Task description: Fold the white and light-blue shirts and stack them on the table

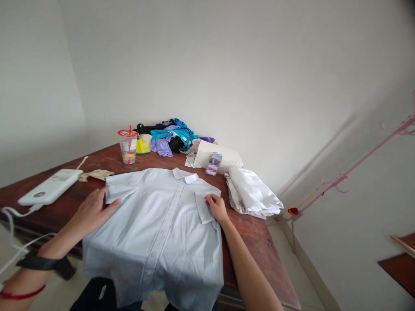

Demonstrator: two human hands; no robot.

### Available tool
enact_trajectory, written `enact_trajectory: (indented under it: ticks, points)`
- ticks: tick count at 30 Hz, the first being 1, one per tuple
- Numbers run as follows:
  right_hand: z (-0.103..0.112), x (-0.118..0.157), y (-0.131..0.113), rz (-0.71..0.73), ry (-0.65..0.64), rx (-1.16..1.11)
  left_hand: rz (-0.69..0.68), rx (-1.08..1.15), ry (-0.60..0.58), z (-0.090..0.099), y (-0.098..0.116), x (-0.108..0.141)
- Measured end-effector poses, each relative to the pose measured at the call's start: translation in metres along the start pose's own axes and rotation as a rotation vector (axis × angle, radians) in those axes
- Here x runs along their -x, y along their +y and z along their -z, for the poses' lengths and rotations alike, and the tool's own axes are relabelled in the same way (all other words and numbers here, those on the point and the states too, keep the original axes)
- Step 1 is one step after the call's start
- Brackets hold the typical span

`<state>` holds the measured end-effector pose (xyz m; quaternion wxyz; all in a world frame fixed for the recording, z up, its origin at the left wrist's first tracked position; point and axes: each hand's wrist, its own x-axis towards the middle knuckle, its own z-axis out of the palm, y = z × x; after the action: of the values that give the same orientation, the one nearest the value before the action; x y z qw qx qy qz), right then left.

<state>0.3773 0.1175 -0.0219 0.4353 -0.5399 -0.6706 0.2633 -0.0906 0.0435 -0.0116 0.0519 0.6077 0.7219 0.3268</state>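
A light grey-blue short-sleeved button shirt [162,220] lies front up across the wooden table, its collar toward the wall and its hem hanging over the near edge. My left hand [99,207] rests at the left sleeve, fingers spread, thumb on the cloth. The right sleeve is folded inward over the shirt front. On that sleeve's outer edge, my right hand [216,207] has its fingers pinched together on the fabric.
On the table [256,242] are a white power bank [50,188] with a cable, a plastic cup [128,149] with a straw, piled clothes [175,134], a white box [223,155] and folded white clothes [254,190]. A pink rack [356,166] stands at right.
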Motion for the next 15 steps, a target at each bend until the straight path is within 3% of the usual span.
enact_trajectory:
  ticks: [4, 8, 11, 15]
  points:
    - [0.001, 0.000, -0.001, 0.003, -0.023, 0.009, 0.151, 0.439, -0.081, 0.002, 0.008, -0.022]
    - [0.001, 0.000, -0.001, 0.004, -0.029, 0.002, 0.392, 0.892, -0.049, 0.003, 0.022, -0.034]
    - [0.001, 0.000, -0.001, 0.003, -0.029, 0.001, 0.469, 0.971, -0.082, 0.003, 0.030, -0.040]
    - [0.001, 0.000, 0.000, 0.001, -0.031, 0.005, 0.393, 0.874, -0.160, 0.008, 0.042, -0.043]
